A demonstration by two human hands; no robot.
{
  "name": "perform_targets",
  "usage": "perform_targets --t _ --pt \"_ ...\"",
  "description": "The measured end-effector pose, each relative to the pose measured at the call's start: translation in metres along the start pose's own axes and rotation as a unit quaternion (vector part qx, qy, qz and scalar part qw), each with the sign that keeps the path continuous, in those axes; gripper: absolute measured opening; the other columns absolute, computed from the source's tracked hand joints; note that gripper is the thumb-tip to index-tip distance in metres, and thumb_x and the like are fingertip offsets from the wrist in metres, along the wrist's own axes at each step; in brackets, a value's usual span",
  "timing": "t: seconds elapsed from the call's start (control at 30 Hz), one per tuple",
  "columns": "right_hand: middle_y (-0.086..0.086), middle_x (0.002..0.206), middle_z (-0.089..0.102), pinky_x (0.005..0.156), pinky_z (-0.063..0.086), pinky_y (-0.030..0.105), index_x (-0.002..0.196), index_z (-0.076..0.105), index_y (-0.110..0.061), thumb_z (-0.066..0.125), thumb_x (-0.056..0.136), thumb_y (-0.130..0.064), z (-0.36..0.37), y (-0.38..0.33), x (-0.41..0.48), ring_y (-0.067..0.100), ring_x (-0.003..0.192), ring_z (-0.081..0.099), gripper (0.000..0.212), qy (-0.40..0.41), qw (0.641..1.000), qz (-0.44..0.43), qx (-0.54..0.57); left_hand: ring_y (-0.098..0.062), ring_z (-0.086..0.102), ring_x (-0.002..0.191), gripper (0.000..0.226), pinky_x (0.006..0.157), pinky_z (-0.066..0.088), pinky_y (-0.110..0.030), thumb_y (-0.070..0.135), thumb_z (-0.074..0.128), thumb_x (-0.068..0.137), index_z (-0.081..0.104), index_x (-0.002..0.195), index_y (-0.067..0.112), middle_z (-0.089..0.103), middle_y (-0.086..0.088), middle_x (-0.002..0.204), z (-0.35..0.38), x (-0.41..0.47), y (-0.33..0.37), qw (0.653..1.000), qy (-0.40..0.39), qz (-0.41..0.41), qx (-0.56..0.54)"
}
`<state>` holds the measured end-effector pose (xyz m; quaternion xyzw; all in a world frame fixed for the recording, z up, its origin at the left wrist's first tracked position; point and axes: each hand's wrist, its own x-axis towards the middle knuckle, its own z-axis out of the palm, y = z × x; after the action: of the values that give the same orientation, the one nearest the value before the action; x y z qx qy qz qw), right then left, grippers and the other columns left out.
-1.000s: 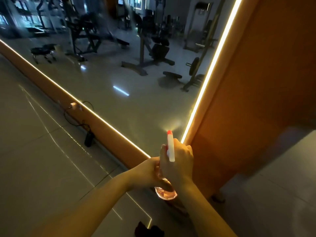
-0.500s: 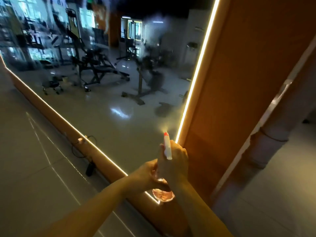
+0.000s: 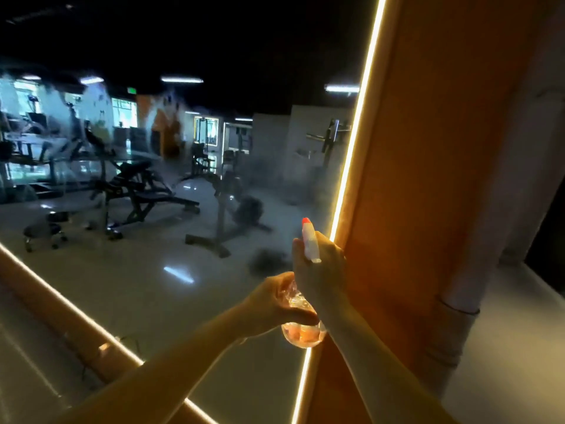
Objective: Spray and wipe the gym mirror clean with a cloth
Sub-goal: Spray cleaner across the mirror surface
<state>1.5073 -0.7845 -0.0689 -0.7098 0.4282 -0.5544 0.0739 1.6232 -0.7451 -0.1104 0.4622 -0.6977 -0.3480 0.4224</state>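
A spray bottle (image 3: 309, 240) with a white head, red nozzle tip and clear body of pinkish liquid points at the gym mirror (image 3: 159, 270). My right hand (image 3: 321, 270) grips the bottle's neck and trigger. My left hand (image 3: 275, 304) holds the bottle's round body from the left. A hazy patch of mist lies on the glass near the mirror's right edge, above the nozzle. The mirror reflects benches and gym machines. No cloth is in view.
A lit LED strip (image 3: 351, 166) runs along the mirror's right and bottom edges. An orange wall panel (image 3: 428, 209) stands right of it, with a pale column (image 3: 477, 270) beyond. A power plug and cable (image 3: 104, 347) sit on the low ledge at the lower left.
My view and both hands with the bottle have risen from the mirror's lower corner to higher up the glass. Mist has spread on the mirror. The dark cloth on the floor has left view.
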Motion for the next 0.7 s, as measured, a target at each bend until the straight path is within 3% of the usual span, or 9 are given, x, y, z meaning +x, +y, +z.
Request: perform_targets --t 0.07,0.13,0.27,0.37,0.47,0.57,0.63,0.7 --pt "-0.003 0.084 0.066 0.069 0.061 0.037 0.096 0.064 -0.019 0.040 0.096 -0.060 0.007 -0.009 0.020 0.015 0.075 0.065 0.047 0.022 1.000 -0.005 -0.004 -0.001 0.064 0.122 0.068 0.102 0.052 -0.027 0.042 0.094 0.072 0.059 0.129 0.034 0.072 0.013 0.127 -0.019 0.011 0.008 1.000 0.005 0.025 0.008" --pt "-0.001 0.085 0.066 0.067 0.058 0.031 0.098 0.065 -0.016 0.047 0.098 -0.054 0.011 -0.023 0.039 0.015 0.076 0.064 0.042 0.049 0.998 -0.026 -0.018 -0.005 0.066 0.121 0.080 0.104 0.054 -0.030 0.053 0.092 0.067 0.059 0.135 0.029 0.073 0.012 0.126 -0.042 0.023 0.015 0.999 -0.002 0.050 0.013" --pt "0.000 0.081 0.070 0.066 0.059 0.029 0.097 0.069 -0.013 0.053 0.098 -0.045 0.015 -0.054 0.073 0.014 0.070 0.065 0.036 0.133 0.989 -0.065 -0.003 -0.011 0.070 0.117 0.073 0.102 0.057 -0.033 0.045 0.092 0.075 0.058 0.136 0.027 0.074 0.011 0.124 -0.081 0.047 0.031 0.995 -0.030 0.093 0.014" --pt "-0.013 0.076 0.064 0.072 0.063 0.037 0.086 0.061 -0.031 0.061 0.102 -0.038 0.017 -0.069 0.096 0.014 0.071 0.068 0.018 0.132 0.990 -0.040 0.013 -0.007 0.071 0.113 0.066 0.093 0.057 -0.022 0.046 0.089 0.073 0.059 0.131 0.031 0.075 0.013 0.120 -0.097 0.060 0.042 0.993 -0.016 0.117 0.008" --pt "-0.015 0.079 0.064 0.075 0.065 0.041 0.083 0.055 -0.036 0.064 0.101 -0.037 0.017 -0.081 0.112 0.015 0.075 0.070 0.021 0.070 0.994 -0.008 0.079 -0.004 0.072 0.105 0.060 0.086 0.056 -0.015 0.053 0.084 0.068 0.064 0.121 0.033 0.077 0.015 0.112 -0.109 0.064 0.053 0.992 0.017 0.126 0.016" --pt "-0.020 0.095 0.063 0.073 0.057 0.017 0.096 0.055 -0.038 0.058 0.097 -0.054 0.012 -0.081 0.112 0.005 0.092 0.070 0.017 -0.029 0.989 -0.013 0.148 -0.006 0.074 0.102 0.052 0.090 0.057 -0.021 0.049 0.084 0.074 0.069 0.119 0.029 0.078 0.012 0.108 -0.123 0.066 0.062 0.990 0.041 0.134 0.004" --pt "-0.022 0.106 0.064 0.071 0.052 0.010 0.111 0.057 -0.036 0.049 0.085 -0.077 0.011 -0.066 0.101 0.005 0.107 0.069 0.049 -0.100 0.976 -0.006 0.195 -0.011 0.076 0.101 0.049 0.090 0.058 -0.029 0.046 0.088 0.077 0.073 0.117 0.024 0.080 0.006 0.107 -0.135 0.068 0.067 0.989 0.055 0.121 -0.061" --pt "-0.020 0.115 0.069 0.076 0.055 0.013 0.132 0.052 -0.028 0.055 0.083 -0.076 0.015 -0.049 0.088 0.002 0.111 0.068 0.069 -0.157 0.956 -0.006 0.249 -0.016 0.077 0.102 0.045 0.089 0.058 -0.034 0.048 0.083 0.074 0.076 0.112 0.026 0.080 0.002 0.107 -0.145 0.070 0.074 0.985 0.076 0.107 -0.114"
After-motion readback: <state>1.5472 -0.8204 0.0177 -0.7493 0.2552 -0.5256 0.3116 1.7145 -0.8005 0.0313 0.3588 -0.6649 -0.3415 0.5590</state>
